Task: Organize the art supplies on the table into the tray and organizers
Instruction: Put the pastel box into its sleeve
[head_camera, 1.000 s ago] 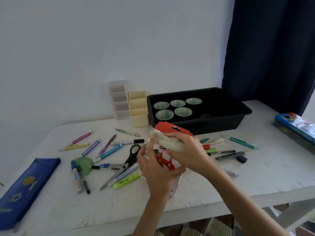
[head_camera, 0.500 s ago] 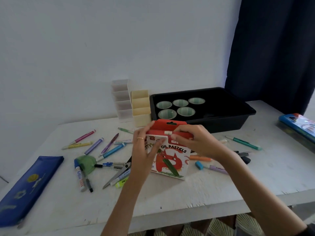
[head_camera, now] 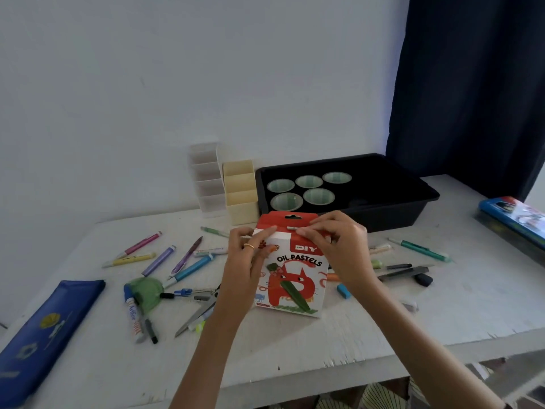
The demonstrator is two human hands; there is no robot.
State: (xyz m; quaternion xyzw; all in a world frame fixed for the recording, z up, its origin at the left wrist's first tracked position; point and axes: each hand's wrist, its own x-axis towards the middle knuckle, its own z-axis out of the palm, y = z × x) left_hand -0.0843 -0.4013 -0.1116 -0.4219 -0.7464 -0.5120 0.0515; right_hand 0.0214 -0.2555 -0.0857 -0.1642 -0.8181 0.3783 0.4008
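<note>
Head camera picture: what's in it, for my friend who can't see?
The left hand and right hand hold an oil pastels box upright at a white table, pinching its top. Pens and scissors lie scattered around. Behind stand a black tray with five green cups and two organizers.

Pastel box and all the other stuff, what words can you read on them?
"DIY": red band of the pastel box.
"OIL PASTELS": front of the same box, above the red cat.
"Artline": white marker; the red print after it is too blurred.
Print on the blue pouch and the blue tin: too blurred to read.
</note>
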